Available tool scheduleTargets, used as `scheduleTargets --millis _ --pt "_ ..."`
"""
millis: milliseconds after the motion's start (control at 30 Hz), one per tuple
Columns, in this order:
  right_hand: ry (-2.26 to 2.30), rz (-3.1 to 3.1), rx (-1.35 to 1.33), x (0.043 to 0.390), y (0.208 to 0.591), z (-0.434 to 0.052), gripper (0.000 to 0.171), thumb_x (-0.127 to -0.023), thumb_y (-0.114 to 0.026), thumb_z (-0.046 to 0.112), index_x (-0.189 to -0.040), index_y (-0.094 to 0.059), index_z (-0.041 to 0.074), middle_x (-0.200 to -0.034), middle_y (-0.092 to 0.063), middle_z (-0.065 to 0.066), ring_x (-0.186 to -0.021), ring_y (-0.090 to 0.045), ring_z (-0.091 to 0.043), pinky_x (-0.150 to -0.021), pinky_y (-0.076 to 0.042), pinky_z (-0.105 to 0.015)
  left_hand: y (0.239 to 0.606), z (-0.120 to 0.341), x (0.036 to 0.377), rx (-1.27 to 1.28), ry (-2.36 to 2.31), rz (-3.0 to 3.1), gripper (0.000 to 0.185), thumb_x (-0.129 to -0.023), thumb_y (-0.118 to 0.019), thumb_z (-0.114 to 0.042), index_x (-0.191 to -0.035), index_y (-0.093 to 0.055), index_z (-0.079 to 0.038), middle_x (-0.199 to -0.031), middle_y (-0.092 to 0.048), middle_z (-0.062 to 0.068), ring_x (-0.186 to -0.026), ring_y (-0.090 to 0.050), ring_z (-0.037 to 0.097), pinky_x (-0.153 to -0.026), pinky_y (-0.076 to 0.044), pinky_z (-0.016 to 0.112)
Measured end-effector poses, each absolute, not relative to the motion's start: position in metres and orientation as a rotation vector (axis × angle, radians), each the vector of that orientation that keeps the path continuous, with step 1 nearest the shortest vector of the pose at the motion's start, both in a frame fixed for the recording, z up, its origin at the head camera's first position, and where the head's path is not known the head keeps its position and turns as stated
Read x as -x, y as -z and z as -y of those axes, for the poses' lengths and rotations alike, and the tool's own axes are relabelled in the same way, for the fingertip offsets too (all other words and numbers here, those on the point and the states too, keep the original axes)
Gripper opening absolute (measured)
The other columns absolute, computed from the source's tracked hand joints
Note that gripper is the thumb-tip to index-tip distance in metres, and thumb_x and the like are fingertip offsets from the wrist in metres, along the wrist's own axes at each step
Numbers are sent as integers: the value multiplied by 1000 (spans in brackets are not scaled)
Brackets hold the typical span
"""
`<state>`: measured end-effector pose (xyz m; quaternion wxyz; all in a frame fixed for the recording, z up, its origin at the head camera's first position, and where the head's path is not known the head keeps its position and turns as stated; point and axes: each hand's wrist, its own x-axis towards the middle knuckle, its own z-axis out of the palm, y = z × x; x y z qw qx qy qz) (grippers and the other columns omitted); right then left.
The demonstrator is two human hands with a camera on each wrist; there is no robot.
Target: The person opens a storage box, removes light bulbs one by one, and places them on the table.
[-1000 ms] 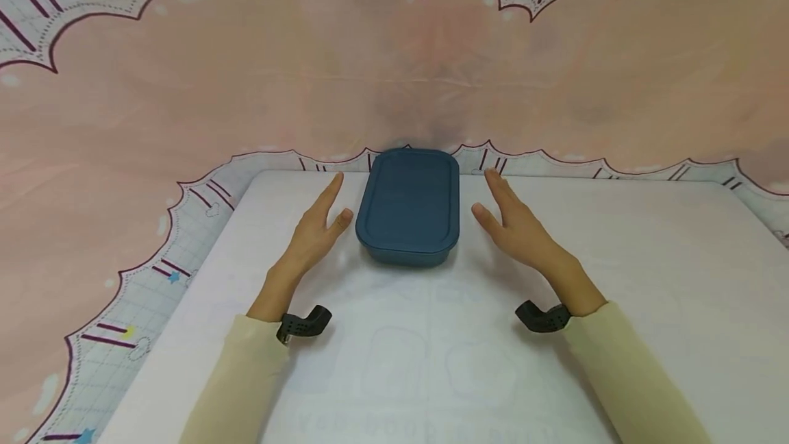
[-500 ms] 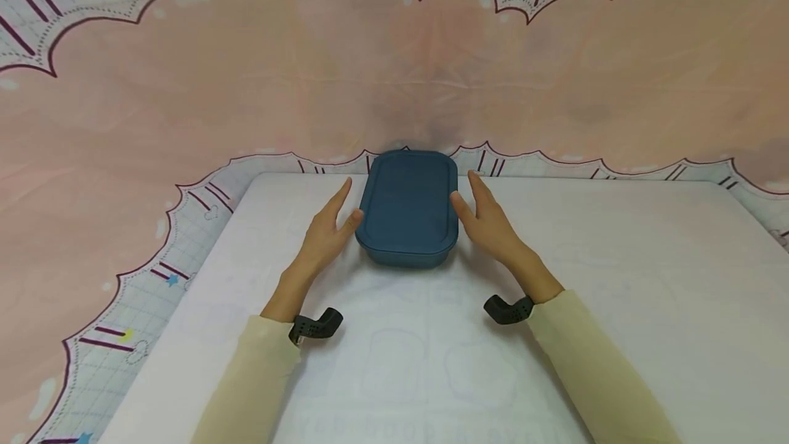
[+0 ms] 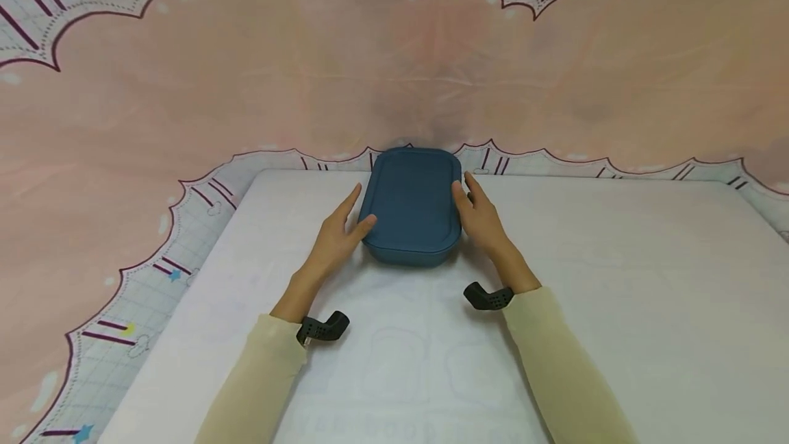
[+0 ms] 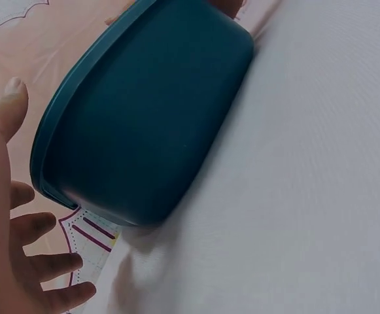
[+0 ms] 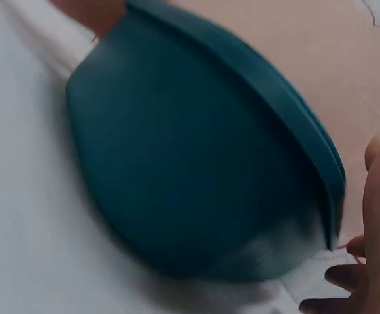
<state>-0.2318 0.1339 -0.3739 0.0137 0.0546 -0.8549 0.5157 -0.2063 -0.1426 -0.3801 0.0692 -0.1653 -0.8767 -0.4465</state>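
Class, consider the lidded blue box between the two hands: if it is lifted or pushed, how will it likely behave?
The blue box looks like rigid plastic, so it probably keeps its shape. It sits low and flat-bottomed on the table, so tipping or rolling seems unlikely. Its smooth, rounded walls may slip between the left hand and right hand.

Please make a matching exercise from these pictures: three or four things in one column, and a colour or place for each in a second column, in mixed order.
Things:
1. box
2. left hand
3. right hand
4. table

Descriptions:
a. white surface under everything
b. dark blue, lid on
c. at the box's right side
d. at the box's left side

Pairs: 1-b, 2-d, 3-c, 4-a
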Motion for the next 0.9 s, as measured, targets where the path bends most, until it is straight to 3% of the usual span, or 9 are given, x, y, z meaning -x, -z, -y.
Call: scheduleTargets --millis 200,400,600,900 --pt "-1521 2665 -177 232 380 -143 74 -99 -31 57 -153 -19 8 -155 -24 -14 -139 -27 -31 -109 -26 -47 384 138 207 459 1397 2639 67 -97 -56 -36 -153 -25 -13 -156 -24 5 -141 -24 26 -111 -24 43" --pt "-1514 2634 -162 229 386 -134 71 -100 -34 53 -150 -28 3 -151 -32 -15 -134 -37 -34 -107 -31 -44 386 135 207 458 1418 2641 65 -98 -55 -32 -152 -26 -8 -154 -29 10 -140 -27 28 -108 -29 45" --pt "-1527 2516 -72 225 388 -125 58 -100 -45 42 -143 -43 4 -143 -45 -12 -121 -53 -32 -99 -42 -41 387 134 207 463 1457 2626 65 -98 -55 -29 -152 -25 -7 -151 -32 15 -139 -29 27 -107 -30 44" --pt "-1561 2406 -37 221 391 -119 48 -100 -49 33 -139 -49 3 -135 -53 -14 -116 -57 -28 -94 -46 -37 389 130 205 439 1479 2581 63 -97 -55 -25 -151 -27 -8 -151 -31 13 -137 -32 27 -105 -34 43"
